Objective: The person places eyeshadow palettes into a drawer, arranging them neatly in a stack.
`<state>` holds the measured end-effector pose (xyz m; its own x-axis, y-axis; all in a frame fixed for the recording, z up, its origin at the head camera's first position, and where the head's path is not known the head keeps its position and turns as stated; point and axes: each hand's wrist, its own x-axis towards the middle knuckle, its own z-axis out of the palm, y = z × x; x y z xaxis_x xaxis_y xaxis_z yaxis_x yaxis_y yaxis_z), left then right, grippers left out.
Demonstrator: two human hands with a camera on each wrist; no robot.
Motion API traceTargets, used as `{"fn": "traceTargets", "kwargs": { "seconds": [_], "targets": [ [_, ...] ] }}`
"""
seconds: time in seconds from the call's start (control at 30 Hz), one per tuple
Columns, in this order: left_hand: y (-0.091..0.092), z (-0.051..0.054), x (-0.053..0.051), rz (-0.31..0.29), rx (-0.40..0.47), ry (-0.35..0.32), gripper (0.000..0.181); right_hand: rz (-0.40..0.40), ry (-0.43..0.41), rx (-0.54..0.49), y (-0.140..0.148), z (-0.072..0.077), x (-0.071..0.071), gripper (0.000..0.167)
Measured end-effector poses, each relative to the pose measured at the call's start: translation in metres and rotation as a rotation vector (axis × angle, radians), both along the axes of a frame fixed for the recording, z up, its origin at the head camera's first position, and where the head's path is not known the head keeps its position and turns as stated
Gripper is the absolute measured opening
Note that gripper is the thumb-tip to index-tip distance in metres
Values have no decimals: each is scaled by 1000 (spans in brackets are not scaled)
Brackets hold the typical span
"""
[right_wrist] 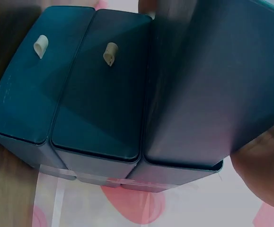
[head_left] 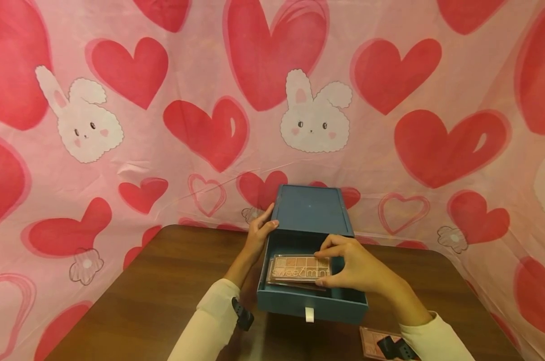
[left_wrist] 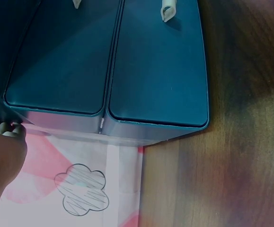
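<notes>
The palette (head_left: 295, 267) lay in the open top drawer (head_left: 340, 307), towards its left side, on top of at least one more palette (head_left: 299, 286); its long axis ran from left to right, parallel to the drawer front and across the desk (head_left: 173, 281), and its "sweet mint" lettering read upright from the person's side; the right hand (head_left: 353, 265) pinched its right end between thumb and fingers. The work looked part done: palettes lay together in the drawer, while a pink-toned case (head_left: 371, 340) lay on the desk near the right wrist, and the drawer had not been closed; how many cases the drawer held could not be told. The left hand (head_left: 257, 233) rested against the left side of the cabinet (head_left: 310, 208), fingers extended, thumb at its top front corner; the cabinet stood towards the desk's far edge, between the far corners; its two lower drawers (right_wrist: 96, 90) were closed; a heart-printed cloth (head_left: 263, 160) hung behind.
</notes>
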<state>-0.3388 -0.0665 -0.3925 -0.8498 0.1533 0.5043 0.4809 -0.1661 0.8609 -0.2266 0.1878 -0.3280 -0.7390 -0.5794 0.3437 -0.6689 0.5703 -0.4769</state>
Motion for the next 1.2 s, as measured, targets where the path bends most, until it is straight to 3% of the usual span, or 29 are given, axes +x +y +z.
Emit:
{"fn": "traceTargets", "kwargs": {
  "seconds": [0.2, 0.43, 0.67, 0.77, 0.9, 1.0, 1.2],
  "targets": [
    [1, 1, 0, 16, -7, 0, 67, -14, -2, 82, -2, 1, -1, 54],
    [0, -1, 0, 14, -8, -3, 67, -34, 69, 164, -4, 0, 0, 56],
    [1, -2, -1, 17, -6, -18, 66, -70, 130, 172, -4, -2, 1, 50],
    [2, -2, -1, 20, -6, -25, 66, -108, 174, 118, -2, -5, 3, 40],
    [2, -1, -1, 9, 1, -33, 66, -149, 217, -28, 4, -10, 4, 28],
    [3, -1, -1, -3, 2, -33, 66, -140, 255, -138, 11, -14, 6, 24],
    [2, 0, -1, 12, 3, -16, 64, -127, 350, -333, 28, -22, 16, 32]
  ]
}}
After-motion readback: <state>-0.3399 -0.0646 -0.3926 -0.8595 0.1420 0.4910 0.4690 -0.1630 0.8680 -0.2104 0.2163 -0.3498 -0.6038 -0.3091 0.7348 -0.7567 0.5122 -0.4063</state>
